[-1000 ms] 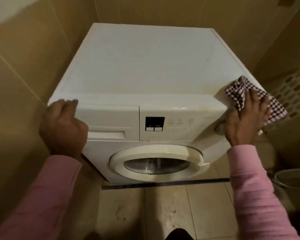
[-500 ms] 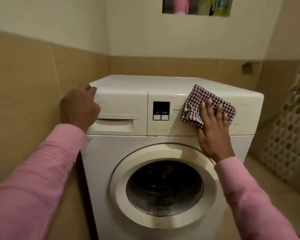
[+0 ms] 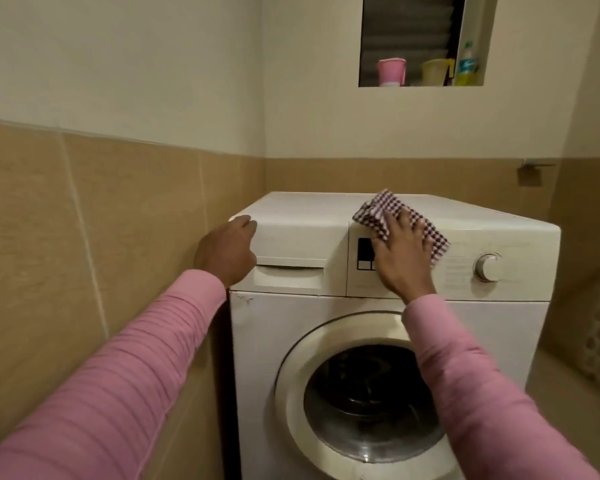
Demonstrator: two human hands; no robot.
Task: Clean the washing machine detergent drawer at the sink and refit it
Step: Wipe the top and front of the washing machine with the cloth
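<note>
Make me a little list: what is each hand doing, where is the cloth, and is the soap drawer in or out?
Left hand: rests on the washing machine at its top left front corner
Right hand: flat fingers press the checked cloth onto the control panel, beside the display
Soap drawer: pushed in, closed
Door: closed
Dial: right of the cloth, untouched

Home washroom with a laundry corner.
A white front-loading washing machine (image 3: 361, 393) was set into a corner of beige wall tiles (image 3: 118, 220); a pink cup (image 3: 390, 71), a yellow cup (image 3: 433, 71) and a green bottle (image 3: 466, 64) were kept in a wall niche (image 3: 406, 29) above.
</note>
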